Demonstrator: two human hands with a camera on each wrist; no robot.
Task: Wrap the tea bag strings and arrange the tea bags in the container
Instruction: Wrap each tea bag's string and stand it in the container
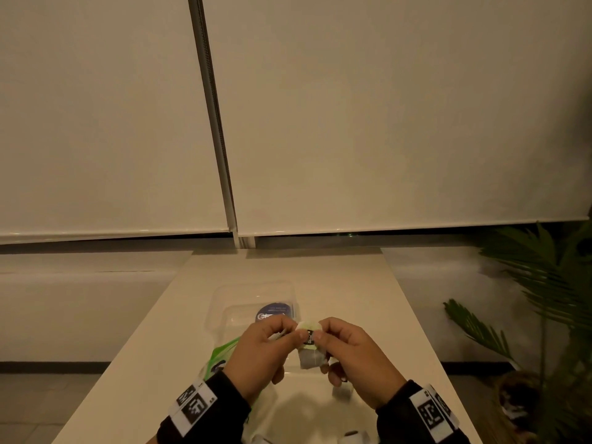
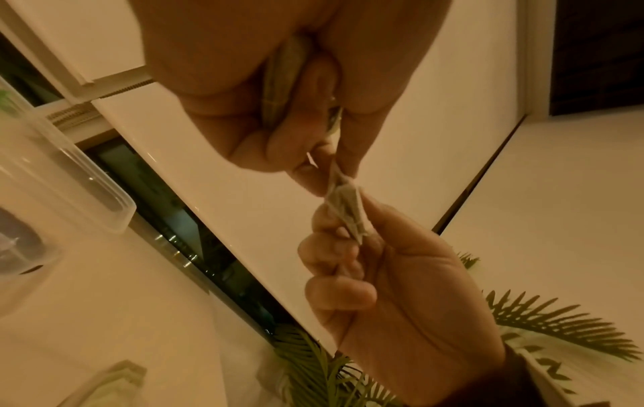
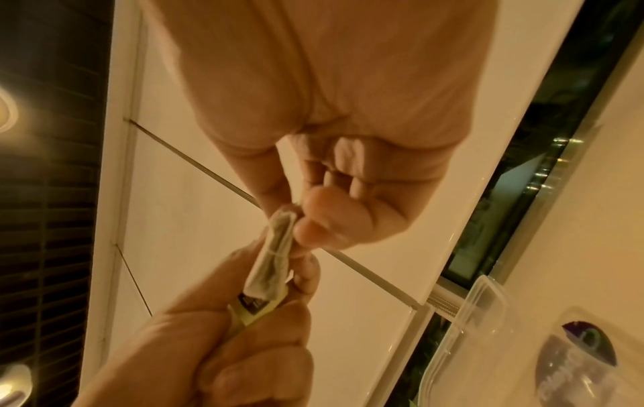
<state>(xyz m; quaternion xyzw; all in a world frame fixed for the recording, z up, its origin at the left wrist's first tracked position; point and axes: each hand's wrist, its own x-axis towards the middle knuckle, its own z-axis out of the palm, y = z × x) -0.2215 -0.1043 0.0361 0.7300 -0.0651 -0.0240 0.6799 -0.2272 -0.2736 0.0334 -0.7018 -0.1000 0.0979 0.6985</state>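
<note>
Above a pale table, a person holds one tea bag between both hands, clear of the tabletop. In the head view the left hand has its thumb and forefinger curled in a pinch on the bag's yellow-green paper tag, which bears a dark printed label; the right hand pinches the same tag from the other side, its lower fingers curled beside the greyish pouch hanging just below. The right wrist view shows a thin white string crossing the folded pouch, with the left hand's fingertips closed on the tag end. Seen from the left wrist, the right hand's fingertips grip the pouch edge-on. Just beyond the hands on the table sits a clear plastic container with a round dark-blue label showing through its base; whether any bags lie inside cannot be told. A green-and-white packet lies on the table, partly hidden under the left wrist. Each black sleeve carries a white band with a square black marker. Closed roller blinds fill the background, and a palm-like plant stands to the right of the table.
</note>
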